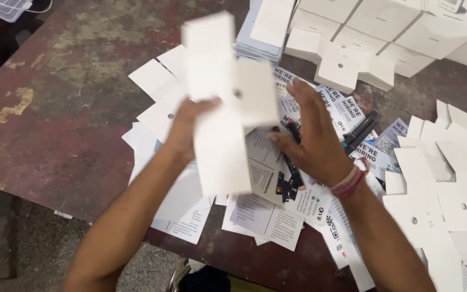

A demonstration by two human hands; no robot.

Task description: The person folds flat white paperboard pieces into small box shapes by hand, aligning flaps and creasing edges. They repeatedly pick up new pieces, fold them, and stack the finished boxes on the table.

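Note:
My left hand holds up a flat white die-cut card blank above the table; the blank is blurred. My right hand hovers palm down over a scatter of printed leaflets, with a black pen-like item under its fingers; I cannot tell whether the fingers grip it. A red band sits on my right wrist. Two more black markers lie just right of that hand.
Stacks of white flat blanks and white boxes stand at the back. More loose white blanks lie on the right. The worn dark red table shows bare at the left. A clear plastic box sits top left.

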